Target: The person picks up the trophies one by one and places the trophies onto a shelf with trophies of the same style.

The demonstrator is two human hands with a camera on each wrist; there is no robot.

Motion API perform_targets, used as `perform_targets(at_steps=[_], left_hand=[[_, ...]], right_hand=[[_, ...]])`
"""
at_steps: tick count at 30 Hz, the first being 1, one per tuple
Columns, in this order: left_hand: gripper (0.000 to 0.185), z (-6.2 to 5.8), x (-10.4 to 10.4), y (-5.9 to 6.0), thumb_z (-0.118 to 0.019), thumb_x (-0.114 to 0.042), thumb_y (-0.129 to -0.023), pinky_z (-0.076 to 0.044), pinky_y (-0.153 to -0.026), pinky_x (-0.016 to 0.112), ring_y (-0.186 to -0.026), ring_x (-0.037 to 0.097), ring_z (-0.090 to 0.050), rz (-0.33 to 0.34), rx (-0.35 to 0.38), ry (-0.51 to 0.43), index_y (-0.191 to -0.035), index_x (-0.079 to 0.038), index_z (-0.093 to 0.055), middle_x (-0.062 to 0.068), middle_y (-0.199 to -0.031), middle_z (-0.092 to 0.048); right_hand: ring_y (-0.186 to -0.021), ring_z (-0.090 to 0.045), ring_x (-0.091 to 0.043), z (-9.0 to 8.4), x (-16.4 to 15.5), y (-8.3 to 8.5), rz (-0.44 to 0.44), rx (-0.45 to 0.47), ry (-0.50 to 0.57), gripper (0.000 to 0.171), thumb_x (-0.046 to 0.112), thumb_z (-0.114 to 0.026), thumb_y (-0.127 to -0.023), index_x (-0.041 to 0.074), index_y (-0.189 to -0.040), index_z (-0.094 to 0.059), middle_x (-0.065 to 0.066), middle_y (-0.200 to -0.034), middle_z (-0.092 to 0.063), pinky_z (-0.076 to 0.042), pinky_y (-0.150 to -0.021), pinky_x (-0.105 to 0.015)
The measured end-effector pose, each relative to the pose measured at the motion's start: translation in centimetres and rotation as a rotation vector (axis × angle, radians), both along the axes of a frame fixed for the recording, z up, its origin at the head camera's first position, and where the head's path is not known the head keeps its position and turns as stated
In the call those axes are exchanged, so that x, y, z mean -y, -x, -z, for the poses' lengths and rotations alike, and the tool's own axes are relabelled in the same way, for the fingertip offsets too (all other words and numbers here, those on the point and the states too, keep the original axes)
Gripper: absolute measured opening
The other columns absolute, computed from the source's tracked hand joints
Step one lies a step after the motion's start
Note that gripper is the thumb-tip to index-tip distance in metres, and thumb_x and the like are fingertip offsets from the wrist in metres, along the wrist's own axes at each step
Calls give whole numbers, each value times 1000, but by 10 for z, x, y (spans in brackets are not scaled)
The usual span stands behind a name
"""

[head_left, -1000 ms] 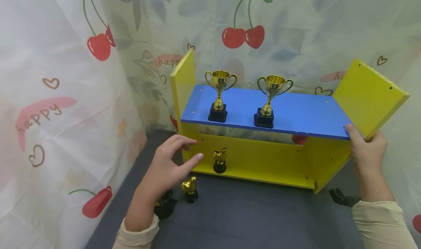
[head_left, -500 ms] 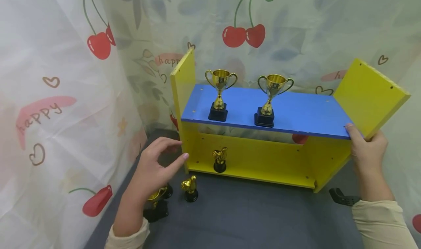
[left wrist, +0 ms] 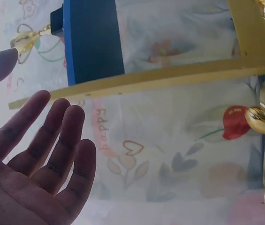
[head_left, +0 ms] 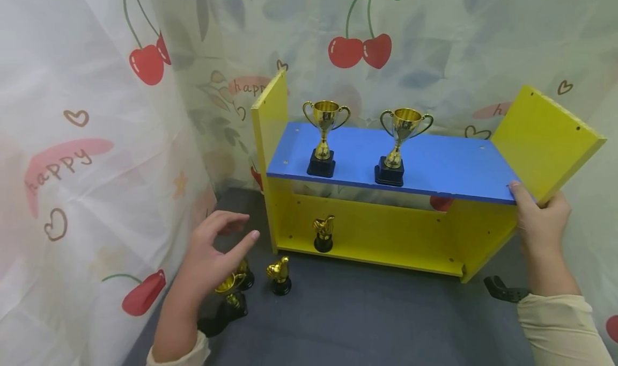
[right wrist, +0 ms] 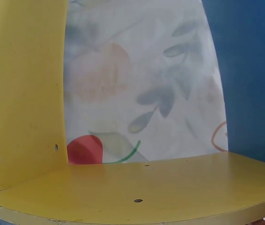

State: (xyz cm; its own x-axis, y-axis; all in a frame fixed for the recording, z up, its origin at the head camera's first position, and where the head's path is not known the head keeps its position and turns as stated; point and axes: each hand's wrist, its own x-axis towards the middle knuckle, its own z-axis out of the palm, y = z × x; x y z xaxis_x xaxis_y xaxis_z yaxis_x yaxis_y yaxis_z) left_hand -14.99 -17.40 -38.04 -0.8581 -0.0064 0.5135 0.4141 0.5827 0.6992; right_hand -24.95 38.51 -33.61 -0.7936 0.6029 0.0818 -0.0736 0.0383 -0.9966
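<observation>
While the right hand [head_left: 539, 221] grips the yellow side panel [head_left: 545, 140] at the blue shelf's [head_left: 434, 165] corner, likely steadying the rack, the head view shows the left hand [head_left: 212, 253], fingers spread, hovering above a fallen gold trophy [head_left: 227, 296] on the dark floor. The left wrist view confirms an empty, spread palm. The right wrist view shows only yellow boards.

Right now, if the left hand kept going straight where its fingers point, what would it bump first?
Probably the yellow side panel of the shelf: the left hand is open and its fingers aim up and right toward it, though depth is unclear.
</observation>
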Motion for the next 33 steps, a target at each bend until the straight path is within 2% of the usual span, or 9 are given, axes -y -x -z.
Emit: perform_targets(at_steps=[3, 13, 19, 26, 33], left_hand=[[29, 3, 4, -4, -83, -26, -94, -52, -93, 21, -105, 14, -66, -19, 17, 12, -122, -21, -76, -4, -117, -72], [31, 17, 16, -11, -84, -30, -93, -57, -90, 29, -102, 12, -65, -71, 78, 92, -122, -21, -75, -4, -117, -71], [34, 26, 21, -14, -84, -34, -94, -58, -91, 33, -105, 19, -68, -82, 131, 112, -123, -20, -75, -3, -119, -71], [36, 35, 26, -20, -84, -38, -93, -59, -92, 39, -106, 16, -67, -121, 190, 127, -122, -20, -75, -4, -119, -71], [38, 45, 30, -24, -86, -38, -91, -60, -91, 38, -104, 15, -67, -135, 223, 139, -123, -20, -75, -3, -120, -71]], right_hand=[[-101, -52, -6, 0, 0, 0, 3, 0, 10, 31, 24, -77, -97, 25, -123, -61, 12, -112, -55, -45, -78, -9], [-102, -52, -6, -1, 0, 1, -7, -11, 22, 31, 24, -78, -96, 25, -122, -61, 11, -112, -55, -45, -79, -9], [-101, -52, -6, 0, 0, 1, -4, 2, 25, 31, 24, -78, -96, 25, -122, -61, 12, -112, -55, -45, -78, -9], [-103, -53, -5, 1, 0, 0, -4, 18, 13, 33, 26, -77, -97, 26, -126, -61, 13, -114, -55, -45, -80, -10], [-99, -53, -6, 0, -1, 2, 3, -6, 33, 28, 23, -78, -96, 24, -120, -63, 11, -111, -56, -46, -75, -8]])
